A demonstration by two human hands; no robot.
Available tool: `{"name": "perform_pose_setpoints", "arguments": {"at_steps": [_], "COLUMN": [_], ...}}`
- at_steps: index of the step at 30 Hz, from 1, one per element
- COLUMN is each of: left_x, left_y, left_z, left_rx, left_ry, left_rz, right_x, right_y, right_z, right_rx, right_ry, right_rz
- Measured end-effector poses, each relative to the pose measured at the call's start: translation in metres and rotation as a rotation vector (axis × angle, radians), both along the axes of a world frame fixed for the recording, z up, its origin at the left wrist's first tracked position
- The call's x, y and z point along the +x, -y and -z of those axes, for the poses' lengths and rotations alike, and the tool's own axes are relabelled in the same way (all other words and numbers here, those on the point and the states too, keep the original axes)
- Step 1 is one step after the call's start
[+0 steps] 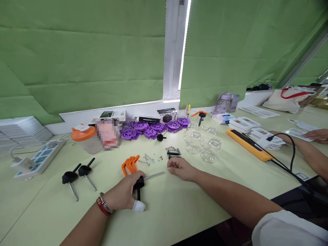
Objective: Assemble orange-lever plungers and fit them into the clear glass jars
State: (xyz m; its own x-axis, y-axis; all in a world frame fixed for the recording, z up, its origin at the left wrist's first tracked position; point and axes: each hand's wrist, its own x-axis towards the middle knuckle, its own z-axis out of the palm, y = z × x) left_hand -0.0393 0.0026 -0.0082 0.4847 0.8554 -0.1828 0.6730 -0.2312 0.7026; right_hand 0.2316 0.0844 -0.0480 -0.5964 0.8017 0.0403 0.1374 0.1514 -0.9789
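The left hand is clenched around a black plastic handle with a thin metal rod, the rod poking out to the right and lying low over the pale green table; one fingertip wears a white bandage and the wrist carries a red band. The right hand rests on the table just beyond the rod's tip, its fingers curled loosely inward; whether it pinches some small part I cannot tell.

As a judgement, the work looks early: two finished-looking black handles with rods lie to the left, well apart from the hands; most parts lie loose. Just past the left hand sit orange plastic levers, curved and glossy; beside them a few bent wire pieces, and near the right hand small coiled springs, dull grey. Farther back a row of purple spoked wheels lies against the wall; to their right stand clear glass cups, round and open-mouthed, none fitted with anything as far as I can see.

A long orange bar lies at the right; another person's hand rests on the table at the far right edge; a white power strip sits at the left.
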Motion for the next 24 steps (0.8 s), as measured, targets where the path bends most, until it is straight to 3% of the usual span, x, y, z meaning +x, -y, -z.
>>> {"name": "perform_pose_setpoints", "arguments": {"at_steps": [6,11,24], "left_x": [-0.002,0.002,0.004], "left_y": [-0.001,-0.002,-0.004], "left_z": [0.001,0.001,0.005], "left_rx": [0.002,-0.002,0.027], "left_ry": [0.046,0.077,0.071], "left_rz": [-0.013,-0.036,-0.018], "right_x": [-0.023,-0.032,-0.026], "right_y": [0.018,0.021,0.022], "right_z": [-0.003,0.0,0.003], "right_rx": [-0.296,-0.439,-0.444], "right_ry": [-0.127,-0.225,-0.267], "right_rz": [0.314,0.284,0.229]}}
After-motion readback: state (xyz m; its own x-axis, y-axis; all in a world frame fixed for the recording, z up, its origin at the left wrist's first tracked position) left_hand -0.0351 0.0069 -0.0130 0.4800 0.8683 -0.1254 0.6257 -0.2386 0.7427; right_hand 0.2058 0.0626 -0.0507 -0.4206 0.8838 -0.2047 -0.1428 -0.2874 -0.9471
